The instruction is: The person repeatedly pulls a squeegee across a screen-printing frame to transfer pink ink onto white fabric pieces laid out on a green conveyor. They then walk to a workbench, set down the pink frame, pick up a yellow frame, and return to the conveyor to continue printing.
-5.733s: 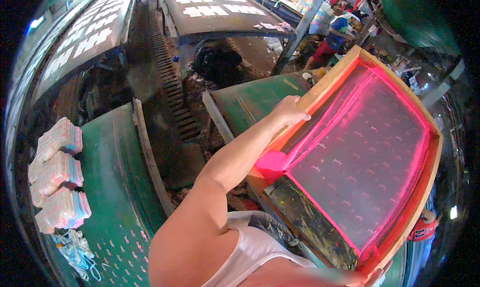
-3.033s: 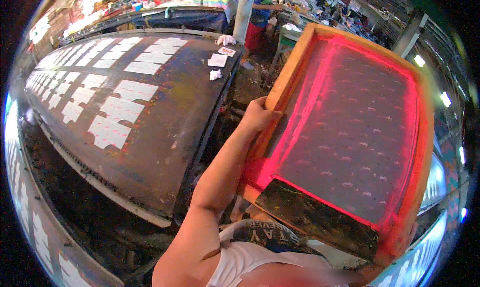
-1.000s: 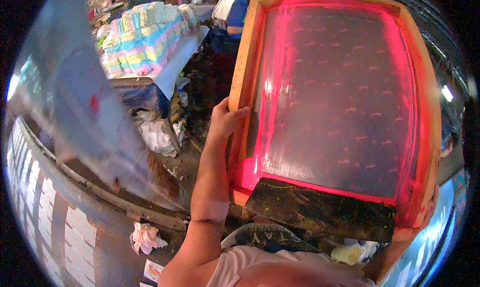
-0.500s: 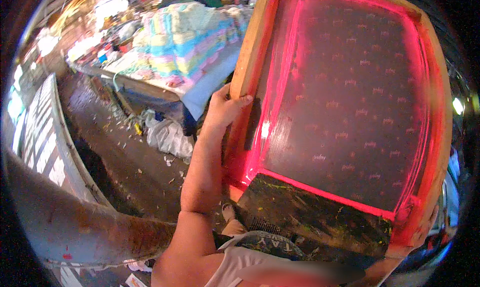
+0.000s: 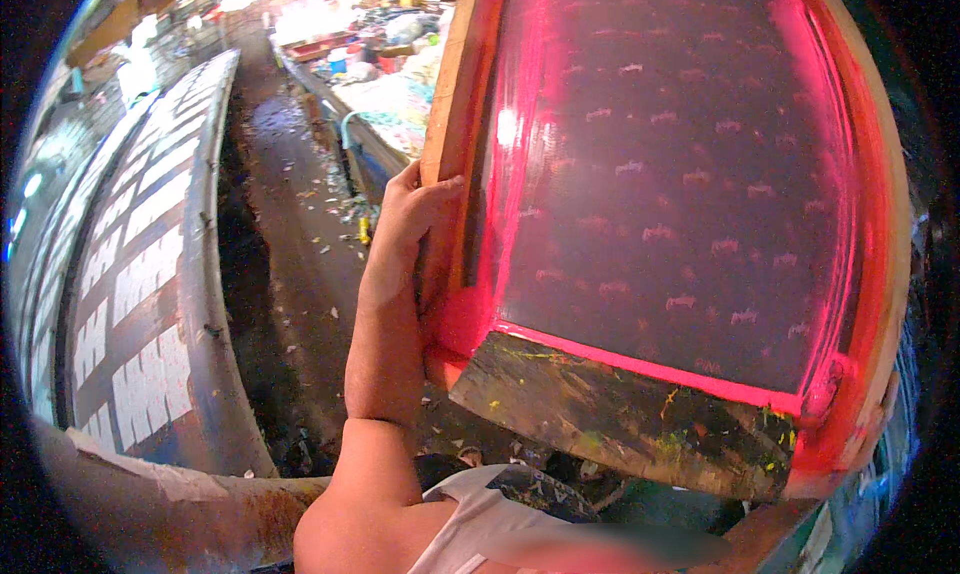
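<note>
A large screen printing frame is held up in front of me, tilted. Its wooden rim surrounds a dark mesh with a small repeated light pattern, and bright pink ink lines the borders. My left hand grips the left rim, thumb on the front. At the lower right edge, a sliver of my right hand shows against the rim; most of its fingers are hidden behind the frame. Across the frame's lower end runs a dark, paint-stained board with yellow and green spots.
To the left stretches a long table with rows of pale printed panels. A rusty pipe-like bar crosses the lower left. Scraps litter the dark floor. Beyond it, another table carries piled cloth and clutter.
My view has swung left, bringing more of the long panel table in. The frame stays in both hands and sits slightly further left in view. The striped cloth pile is now mostly hidden behind it.
</note>
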A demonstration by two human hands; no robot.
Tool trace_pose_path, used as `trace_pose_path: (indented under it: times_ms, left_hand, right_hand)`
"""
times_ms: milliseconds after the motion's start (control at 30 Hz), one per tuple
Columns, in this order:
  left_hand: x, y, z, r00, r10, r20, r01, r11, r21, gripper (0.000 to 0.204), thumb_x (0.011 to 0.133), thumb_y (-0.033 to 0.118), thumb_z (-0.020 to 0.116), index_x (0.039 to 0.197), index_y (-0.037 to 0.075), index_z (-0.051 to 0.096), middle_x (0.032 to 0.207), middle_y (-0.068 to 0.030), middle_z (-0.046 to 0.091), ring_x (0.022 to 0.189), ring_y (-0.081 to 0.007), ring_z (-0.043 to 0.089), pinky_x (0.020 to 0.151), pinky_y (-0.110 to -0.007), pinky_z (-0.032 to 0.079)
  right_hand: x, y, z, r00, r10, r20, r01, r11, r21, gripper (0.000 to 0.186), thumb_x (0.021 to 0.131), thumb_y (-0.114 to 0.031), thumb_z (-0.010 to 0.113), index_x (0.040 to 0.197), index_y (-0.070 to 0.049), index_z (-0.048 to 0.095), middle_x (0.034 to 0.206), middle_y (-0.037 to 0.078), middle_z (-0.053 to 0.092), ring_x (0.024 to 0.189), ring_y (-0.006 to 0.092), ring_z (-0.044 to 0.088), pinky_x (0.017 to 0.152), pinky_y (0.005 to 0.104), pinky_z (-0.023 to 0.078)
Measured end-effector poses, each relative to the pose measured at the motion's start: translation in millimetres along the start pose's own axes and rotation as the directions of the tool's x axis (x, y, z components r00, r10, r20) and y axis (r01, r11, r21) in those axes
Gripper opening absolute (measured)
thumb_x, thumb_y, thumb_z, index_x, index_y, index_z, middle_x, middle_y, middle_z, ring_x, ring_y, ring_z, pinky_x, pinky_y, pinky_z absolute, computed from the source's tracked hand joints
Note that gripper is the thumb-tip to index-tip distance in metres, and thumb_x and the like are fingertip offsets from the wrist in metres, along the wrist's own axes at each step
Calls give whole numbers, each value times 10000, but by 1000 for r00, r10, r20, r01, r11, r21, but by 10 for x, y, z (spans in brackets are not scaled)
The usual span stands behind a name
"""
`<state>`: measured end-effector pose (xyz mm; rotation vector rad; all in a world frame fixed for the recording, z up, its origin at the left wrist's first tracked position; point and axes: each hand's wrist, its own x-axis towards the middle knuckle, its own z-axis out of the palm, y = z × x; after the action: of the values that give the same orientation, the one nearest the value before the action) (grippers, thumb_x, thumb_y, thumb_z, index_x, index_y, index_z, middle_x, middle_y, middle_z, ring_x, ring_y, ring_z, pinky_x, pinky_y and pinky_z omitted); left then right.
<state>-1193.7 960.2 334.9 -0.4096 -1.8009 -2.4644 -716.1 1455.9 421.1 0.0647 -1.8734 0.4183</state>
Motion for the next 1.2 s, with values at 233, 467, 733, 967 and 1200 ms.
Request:
trace_pose_path:
  times_ms: [233,467,733,967,1200]
  left_hand:
    - [-118,215,-709,974,23,-225,4,993,120,460,929,115,883,1345,-31,748,1113,-93,810,947,-174,761,852,-353,612]
    - [-311,276,-1094,925,31,-380,-17,999,40,469,936,112,877,1361,-36,744,1153,-112,814,979,-198,774,893,-370,620]
    - [-645,344,-1652,775,73,-628,35,987,158,553,909,145,901,1406,-15,720,1185,-119,814,1013,-219,788,923,-385,627]
    - [-1175,509,-2269,601,9,-799,189,970,154,510,945,164,877,1409,14,730,1177,-107,808,979,-215,783,885,-401,631]
    - [-1462,586,-3408,478,40,-878,290,936,200,502,949,188,870,1401,14,736,1174,-106,806,978,-210,780,881,-390,628]
  right_hand:
    - [721,533,1049,998,58,2,-49,820,570,550,1133,-310,613,1582,1,555,1509,248,659,1392,417,656,1228,552,508]
    - [1356,906,2203,990,21,138,-130,495,859,575,1133,-292,612,1605,26,527,1500,246,664,1383,395,667,1239,537,502]
    - [2073,1244,3805,985,-132,110,-59,340,939,513,1154,-262,561,1595,0,538,1522,277,628,1362,400,679,1203,539,533]
    - [1994,974,5437,902,-190,387,-390,24,920,556,1127,-238,606,1610,24,516,1506,246,649,1314,352,702,1162,499,563]
    - [1748,60,6979,758,-281,588,-636,-120,762,606,1100,-214,650,1625,47,493,1489,215,671,1266,304,724,1121,460,592]
